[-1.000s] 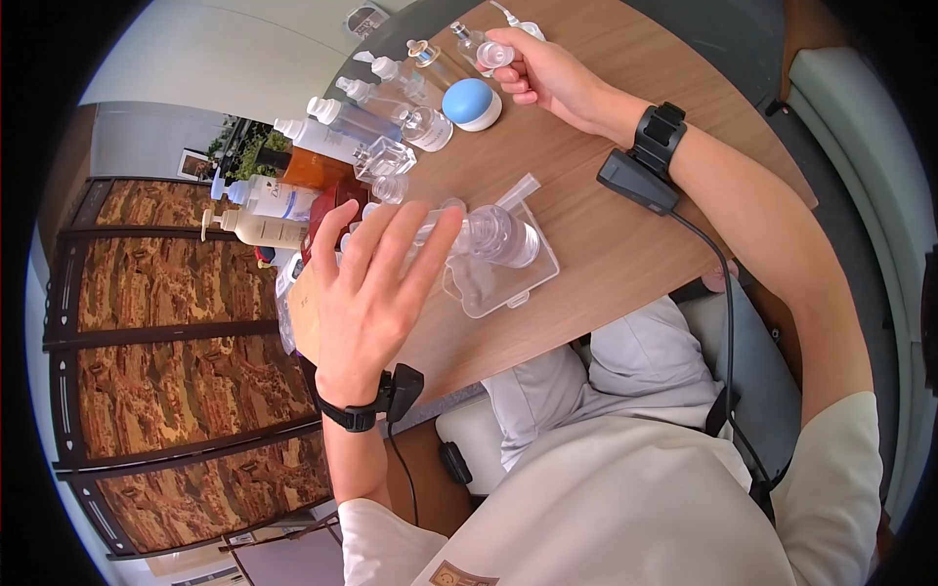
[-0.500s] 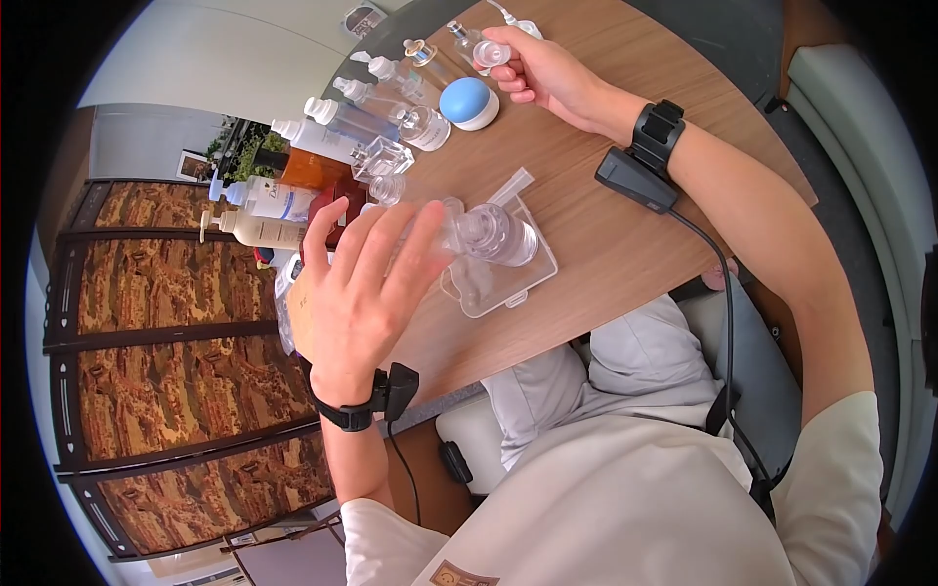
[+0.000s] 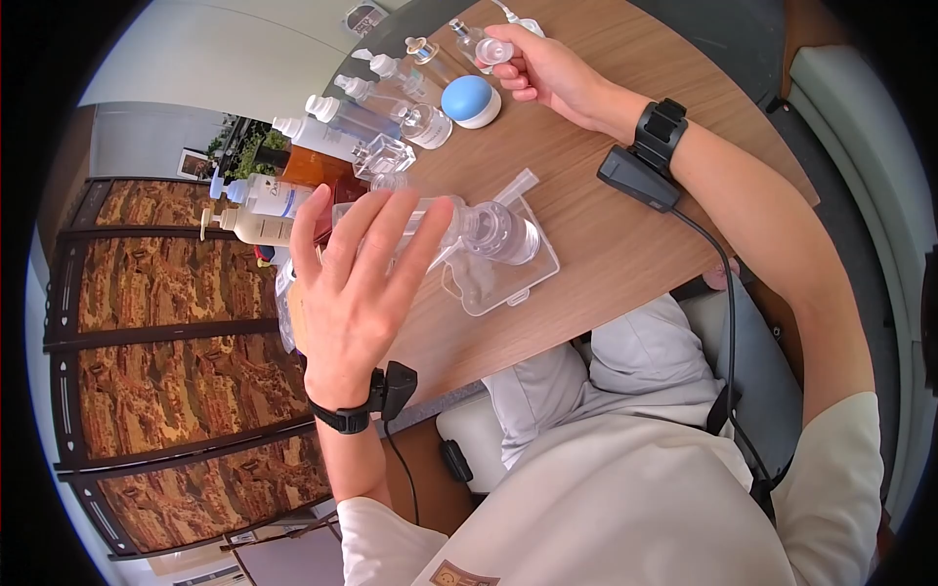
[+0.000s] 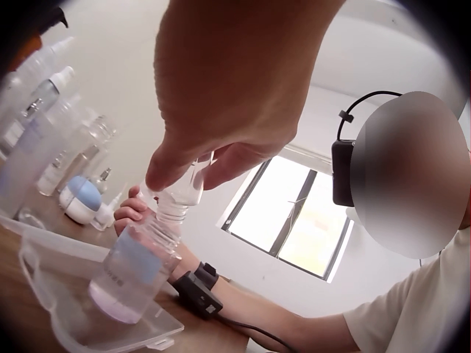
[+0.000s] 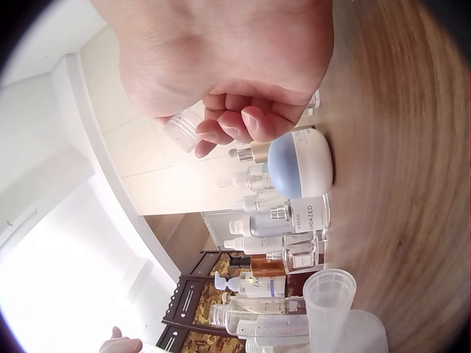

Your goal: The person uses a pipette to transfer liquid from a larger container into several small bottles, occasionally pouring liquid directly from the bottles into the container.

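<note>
While right hand [image 3: 542, 68] pinches small cap [image 3: 494, 54] near table edge, left hand [image 3: 357, 283] fingers spread, seemingly touching bottle [image 3: 489, 230].

The left hand [image 3: 357, 283] has lifted slightly above the clear bottle [image 3: 493, 232].

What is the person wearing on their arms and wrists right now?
Both forearms are bare. Each wrist carries a black strap: the one behind the left hand holds a small black camera unit with a thin black cable running down; the one behind the right hand has a larger black unit and a black cable trailing toward the torso. Short cream sleeves cover the upper arms.
</note>
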`<state>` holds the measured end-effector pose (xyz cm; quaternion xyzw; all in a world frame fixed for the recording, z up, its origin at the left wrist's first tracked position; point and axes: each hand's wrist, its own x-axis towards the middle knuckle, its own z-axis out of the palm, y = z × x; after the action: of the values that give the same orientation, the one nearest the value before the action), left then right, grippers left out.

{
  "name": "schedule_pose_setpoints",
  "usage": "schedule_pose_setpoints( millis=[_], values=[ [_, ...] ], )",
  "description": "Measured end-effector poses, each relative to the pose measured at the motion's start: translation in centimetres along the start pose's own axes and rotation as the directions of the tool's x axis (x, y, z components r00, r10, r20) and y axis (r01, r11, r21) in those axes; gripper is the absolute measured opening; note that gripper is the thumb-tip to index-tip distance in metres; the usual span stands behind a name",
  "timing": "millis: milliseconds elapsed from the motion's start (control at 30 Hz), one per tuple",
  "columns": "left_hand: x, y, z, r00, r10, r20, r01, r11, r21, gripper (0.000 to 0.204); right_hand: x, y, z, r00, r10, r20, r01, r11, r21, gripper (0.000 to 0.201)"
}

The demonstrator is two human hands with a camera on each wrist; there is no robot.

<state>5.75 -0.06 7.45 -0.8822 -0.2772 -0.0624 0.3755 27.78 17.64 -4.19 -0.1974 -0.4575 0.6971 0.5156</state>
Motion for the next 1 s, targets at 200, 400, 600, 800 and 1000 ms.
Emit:
schedule_pose_setpoints(
  millis=[200, 400, 600, 800, 1000],
  values=[
    [0.9, 0.4, -0.4, 0.997, 0.075, -0.024, -0.074, 0.996, 0.039, 0.04, -0.1, -0.1, 0.1, 1.0, -0.003, 0.009, 0.003, 1.0, -0.001, 0.038],
    [1.2, 0.4, -0.7, 0.991, 0.134, 0.025, -0.135, 0.99, 0.037, 0.041, -0.2, -0.2, 0.1, 1.0, -0.01, 0.01, 0.01, 1.0, -0.001, 0.039],
    [1.9, 0.3, -0.8, 0.983, 0.18, 0.019, -0.181, 0.983, 0.037, 0.037, -0.1, -0.2, 0.2, 1.0, -0.024, 0.01, 0.024, 1.0, -0.006, 0.041],
    [2.1, 0.3, -1.1, 0.982, 0.185, 0.037, -0.186, 0.982, 0.039, 0.036, -0.2, -0.2, 0.3, 1.0, -0.026, -0.001, 0.026, 1.0, -0.012, 0.044],
    [2.3, 0.3, -1.4, 0.978, 0.199, 0.063, -0.202, 0.979, 0.038, 0.039, -0.4, -0.2, 0.4, 0.999, -0.033, -0.011, 0.033, 0.999, -0.032, 0.045]
  ],
)
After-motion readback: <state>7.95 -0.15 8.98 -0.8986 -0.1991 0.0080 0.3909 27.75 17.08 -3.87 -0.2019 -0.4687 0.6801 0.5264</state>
